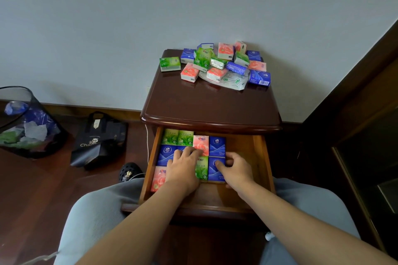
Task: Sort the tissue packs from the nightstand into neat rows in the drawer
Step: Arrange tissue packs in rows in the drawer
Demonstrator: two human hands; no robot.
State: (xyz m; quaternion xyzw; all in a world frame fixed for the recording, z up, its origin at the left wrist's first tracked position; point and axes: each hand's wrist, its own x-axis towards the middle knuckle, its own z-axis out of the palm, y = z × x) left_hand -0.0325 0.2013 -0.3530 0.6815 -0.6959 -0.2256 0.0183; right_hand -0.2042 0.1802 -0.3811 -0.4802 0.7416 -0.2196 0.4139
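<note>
Pressing flat on the packs already laid in rows in the drawer (261,157), the left hand (183,170) lies open while the right hand (233,169) pinches a blue pack (215,171), leaving the heap of tissue packs (217,63) well beyond both hands unsorted on the nightstand (211,103).

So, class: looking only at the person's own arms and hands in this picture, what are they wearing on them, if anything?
Nothing shows on them. Both forearms are bare to the bottom edge of the frame, with no sleeves in view. The left hand and right hand carry no gloves, and no rings, watch or bracelet can be seen.
</note>
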